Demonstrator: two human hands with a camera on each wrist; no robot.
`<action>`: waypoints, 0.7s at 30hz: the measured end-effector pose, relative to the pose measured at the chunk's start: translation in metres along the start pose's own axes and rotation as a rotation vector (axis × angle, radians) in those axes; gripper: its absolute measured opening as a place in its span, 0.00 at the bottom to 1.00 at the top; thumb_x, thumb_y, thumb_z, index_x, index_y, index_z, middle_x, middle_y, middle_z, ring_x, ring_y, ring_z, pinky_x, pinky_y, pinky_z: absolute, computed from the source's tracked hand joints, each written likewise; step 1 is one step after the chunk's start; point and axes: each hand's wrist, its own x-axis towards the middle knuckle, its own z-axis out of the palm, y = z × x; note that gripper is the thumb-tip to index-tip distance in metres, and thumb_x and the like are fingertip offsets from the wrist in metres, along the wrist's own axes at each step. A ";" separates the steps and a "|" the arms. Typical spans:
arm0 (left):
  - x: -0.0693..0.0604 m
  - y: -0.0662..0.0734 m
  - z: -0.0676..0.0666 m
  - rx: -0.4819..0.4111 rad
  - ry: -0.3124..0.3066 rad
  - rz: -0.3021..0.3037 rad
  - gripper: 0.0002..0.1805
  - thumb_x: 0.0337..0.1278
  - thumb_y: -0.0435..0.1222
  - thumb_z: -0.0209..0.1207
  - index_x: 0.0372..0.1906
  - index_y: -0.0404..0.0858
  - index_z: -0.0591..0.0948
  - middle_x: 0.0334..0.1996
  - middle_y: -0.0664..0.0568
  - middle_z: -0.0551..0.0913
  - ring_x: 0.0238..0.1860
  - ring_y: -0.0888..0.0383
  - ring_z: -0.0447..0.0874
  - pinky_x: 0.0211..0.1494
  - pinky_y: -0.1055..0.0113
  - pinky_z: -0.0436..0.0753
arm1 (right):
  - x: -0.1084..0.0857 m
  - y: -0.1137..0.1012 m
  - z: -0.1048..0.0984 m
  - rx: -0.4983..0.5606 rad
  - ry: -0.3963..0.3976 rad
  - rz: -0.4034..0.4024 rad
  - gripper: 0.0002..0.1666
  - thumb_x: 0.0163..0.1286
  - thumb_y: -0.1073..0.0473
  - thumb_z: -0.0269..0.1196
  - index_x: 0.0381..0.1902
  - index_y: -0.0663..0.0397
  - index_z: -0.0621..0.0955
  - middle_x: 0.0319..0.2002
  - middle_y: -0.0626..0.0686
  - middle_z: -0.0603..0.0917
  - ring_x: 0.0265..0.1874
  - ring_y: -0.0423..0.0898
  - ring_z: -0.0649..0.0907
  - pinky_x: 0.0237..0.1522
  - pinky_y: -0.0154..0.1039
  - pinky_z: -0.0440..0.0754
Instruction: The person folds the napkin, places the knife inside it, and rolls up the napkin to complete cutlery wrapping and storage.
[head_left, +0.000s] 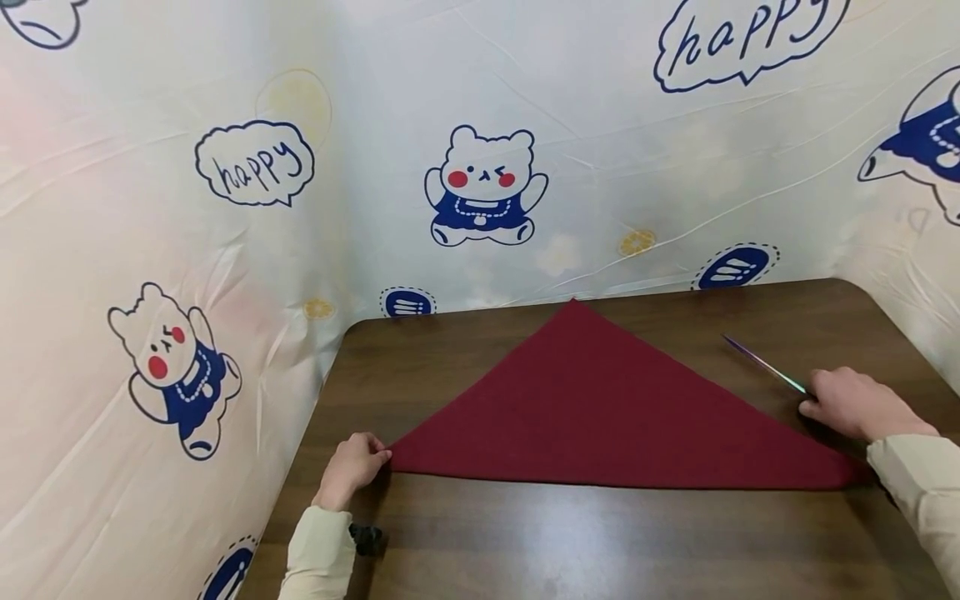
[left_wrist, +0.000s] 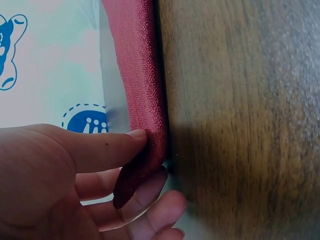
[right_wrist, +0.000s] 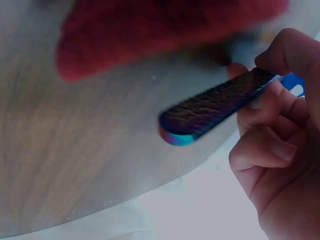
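A dark red cloth napkin (head_left: 585,408), folded into a triangle, lies flat on the wooden table with its peak pointing to the far edge. My left hand (head_left: 353,469) pinches its left corner, thumb on top and fingers beneath, as the left wrist view shows on the napkin (left_wrist: 142,75). Over near the right corner, my right hand (head_left: 866,406) grips a slim, shiny table knife (head_left: 765,364), its blade pointing away to the upper left. In the right wrist view the knife's dark, textured handle (right_wrist: 215,107) has a rainbow sheen, and the napkin (right_wrist: 165,37) appears blurred beside it.
The brown table (head_left: 585,542) has rounded far corners. A pale curtain (head_left: 375,167) printed with bears and lettering hangs close along its back and sides. At the left wrist sits a small black object (head_left: 367,539) by the sleeve.
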 end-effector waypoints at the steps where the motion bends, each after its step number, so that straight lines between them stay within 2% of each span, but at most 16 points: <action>1: 0.000 0.000 0.000 0.001 0.001 0.003 0.08 0.59 0.37 0.60 0.31 0.35 0.81 0.26 0.47 0.80 0.26 0.54 0.74 0.29 0.62 0.71 | 0.000 -0.001 -0.001 0.011 0.012 0.002 0.14 0.59 0.58 0.62 0.21 0.56 0.70 0.18 0.52 0.70 0.19 0.48 0.70 0.22 0.46 0.69; 7: 0.000 -0.001 0.001 -0.002 -0.006 -0.006 0.08 0.59 0.37 0.60 0.31 0.36 0.81 0.26 0.47 0.80 0.26 0.54 0.74 0.28 0.63 0.71 | 0.002 -0.008 -0.003 0.091 0.063 -0.020 0.13 0.58 0.56 0.63 0.21 0.55 0.73 0.18 0.49 0.71 0.19 0.45 0.70 0.22 0.40 0.65; 15: 0.001 -0.003 0.003 0.006 -0.013 0.001 0.08 0.60 0.37 0.60 0.31 0.35 0.80 0.25 0.48 0.79 0.25 0.54 0.73 0.27 0.63 0.70 | 0.006 -0.014 -0.002 0.124 0.129 -0.111 0.10 0.58 0.58 0.67 0.26 0.58 0.80 0.23 0.46 0.81 0.22 0.41 0.75 0.26 0.40 0.72; 21: 0.002 -0.002 0.003 0.007 -0.021 0.003 0.08 0.60 0.37 0.59 0.31 0.36 0.80 0.25 0.48 0.79 0.25 0.55 0.73 0.27 0.63 0.70 | 0.010 -0.024 -0.004 0.146 0.154 -0.132 0.11 0.59 0.56 0.68 0.27 0.58 0.80 0.24 0.46 0.83 0.24 0.40 0.77 0.27 0.39 0.74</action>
